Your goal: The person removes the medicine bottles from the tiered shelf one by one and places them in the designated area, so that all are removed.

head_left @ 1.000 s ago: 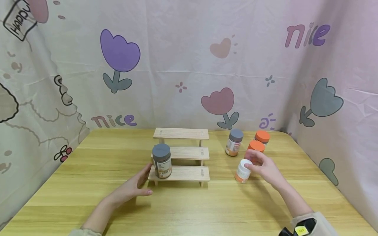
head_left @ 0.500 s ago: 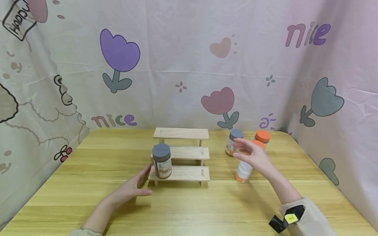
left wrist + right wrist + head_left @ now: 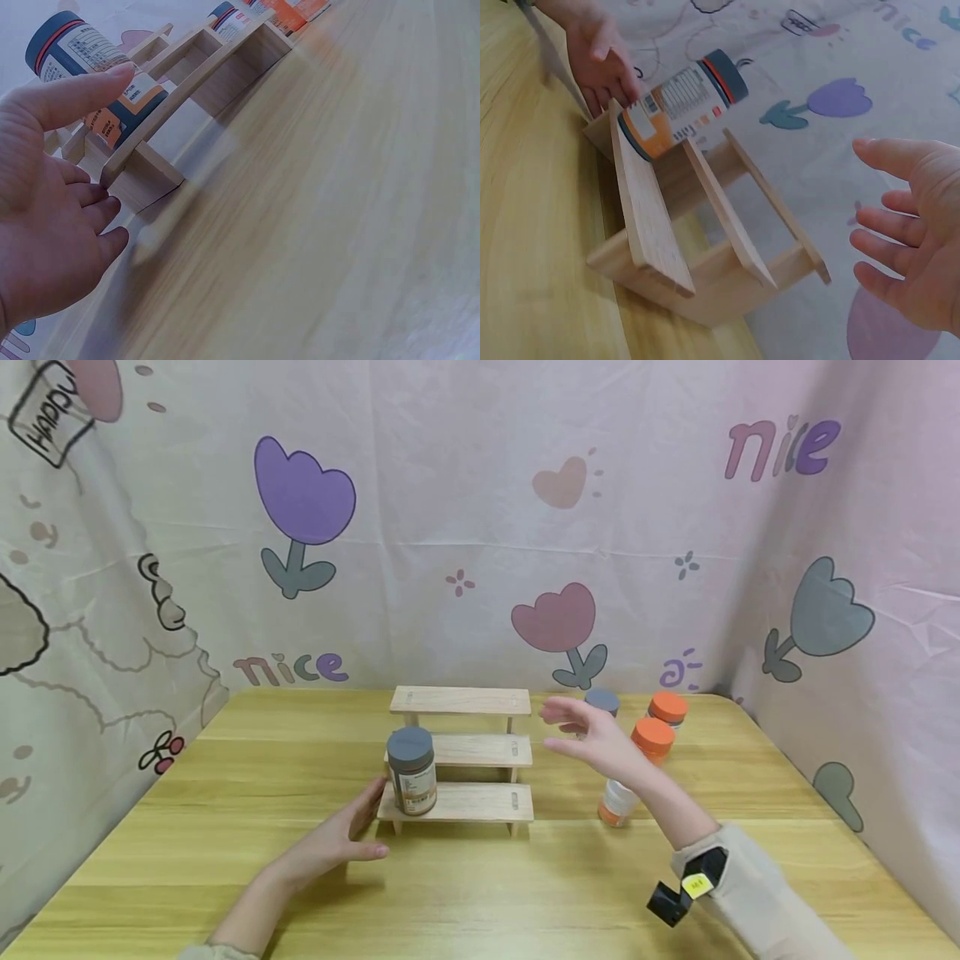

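Observation:
A small three-step wooden rack (image 3: 480, 802) stands mid-table. On the left end of its lowest step sits an upright bottle with a dark grey lid (image 3: 412, 772). My left hand (image 3: 326, 852) is beside that end, fingertips right at the step's edge and thumb held apart; in the left wrist view the thumb overlaps the bottle. My right hand (image 3: 600, 745) hangs in the air right of the rack, fingers loosely bent around nothing. Behind it, another grey-lidded bottle (image 3: 602, 702) is mostly hidden. A small white and orange bottle (image 3: 617, 803) shows partly below the right forearm.
Two orange-lidded bottles (image 3: 654, 739) stand one behind the other at the right of the wooden table (image 3: 187, 827). A printed cloth (image 3: 442, 485) hangs along the back and sides. A black device with a yellow label (image 3: 696, 885) is strapped to the right sleeve.
My right hand has left the small white bottle and moved left and slightly up, toward the rack, with nothing in it. The left hand and the bottle on the step have stayed put.

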Demonstrator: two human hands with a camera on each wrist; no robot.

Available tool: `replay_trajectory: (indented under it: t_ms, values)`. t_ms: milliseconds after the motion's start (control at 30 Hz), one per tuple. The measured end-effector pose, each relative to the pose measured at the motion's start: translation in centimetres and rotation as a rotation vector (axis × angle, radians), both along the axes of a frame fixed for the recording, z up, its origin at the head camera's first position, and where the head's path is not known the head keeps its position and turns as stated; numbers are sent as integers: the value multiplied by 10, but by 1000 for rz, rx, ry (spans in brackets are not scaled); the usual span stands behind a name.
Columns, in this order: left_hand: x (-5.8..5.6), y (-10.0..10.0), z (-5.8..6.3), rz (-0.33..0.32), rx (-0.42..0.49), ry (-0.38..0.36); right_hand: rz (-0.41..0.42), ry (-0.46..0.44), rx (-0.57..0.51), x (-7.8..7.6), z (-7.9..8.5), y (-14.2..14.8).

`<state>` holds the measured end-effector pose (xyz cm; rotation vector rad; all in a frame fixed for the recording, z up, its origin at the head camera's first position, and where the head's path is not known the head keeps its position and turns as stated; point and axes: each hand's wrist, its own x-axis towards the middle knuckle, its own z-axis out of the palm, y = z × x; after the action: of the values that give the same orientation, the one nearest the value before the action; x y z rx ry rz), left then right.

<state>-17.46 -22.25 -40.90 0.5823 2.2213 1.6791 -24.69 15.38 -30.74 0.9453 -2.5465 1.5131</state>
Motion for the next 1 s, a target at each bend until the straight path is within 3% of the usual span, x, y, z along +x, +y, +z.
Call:
replay_trajectory:
  t_ms: [400,1000]
  values:
    - [2,2,4,1,-7,1,95,-25,-45,-10,-2,-43]
    - [2,2,2,-4,-4,5,205,-126,-49,-2,-14,-97]
